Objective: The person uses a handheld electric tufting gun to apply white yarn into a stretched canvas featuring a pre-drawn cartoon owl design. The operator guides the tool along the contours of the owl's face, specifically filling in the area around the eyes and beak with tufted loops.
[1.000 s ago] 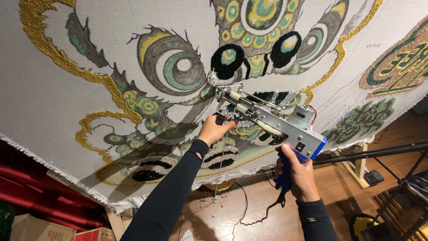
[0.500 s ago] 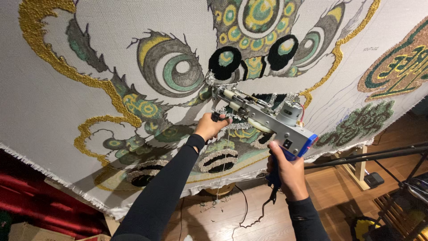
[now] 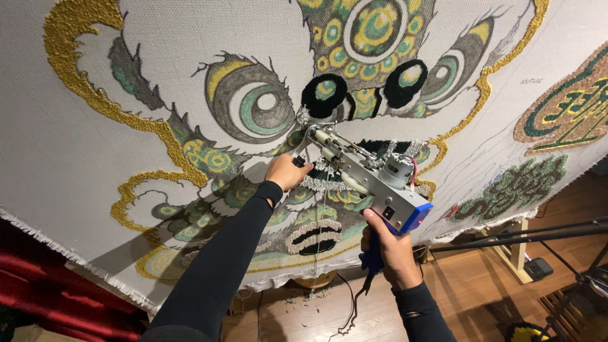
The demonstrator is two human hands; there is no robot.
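Head view: I had left hand (image 3: 286, 172) gripping front handle, right hand (image 3: 387, 250) closed on blue grip of tufting gun (image 3: 364, 174), needle pressed against stretched cloth (image 3: 95, 158). Tufting underway; steady pressure needed.

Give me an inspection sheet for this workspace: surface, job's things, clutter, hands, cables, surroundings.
Surface: stretched white backing cloth, part tufted with a gold, green and grey creature face.
Job's things: silver metal tufting gun with blue handle, tip against the cloth.
Clutter: yarn scraps on the wooden floor.
Hands: left hand grips the gun's front handle; right hand grips the rear blue handle.
Cables: dark cord hangs below the right hand.
Surroundings: red drape, wooden frame foot.
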